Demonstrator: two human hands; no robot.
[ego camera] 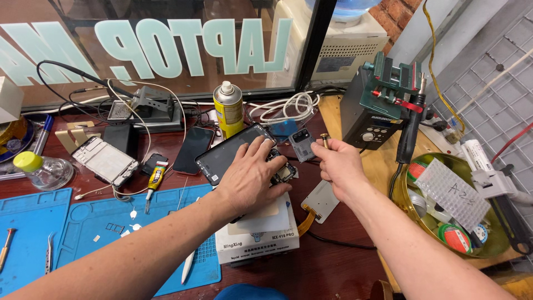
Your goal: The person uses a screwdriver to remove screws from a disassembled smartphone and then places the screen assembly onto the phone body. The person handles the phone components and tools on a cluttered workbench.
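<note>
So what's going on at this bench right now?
A person is working on an opened phone that lies on a white box on the cluttered bench. The left hand presses down on the phone. The right hand is raised just beside it, pinching a small brass-coloured tool between its fingertips. Other phones, a spray can and blue mats lie around.
</note>
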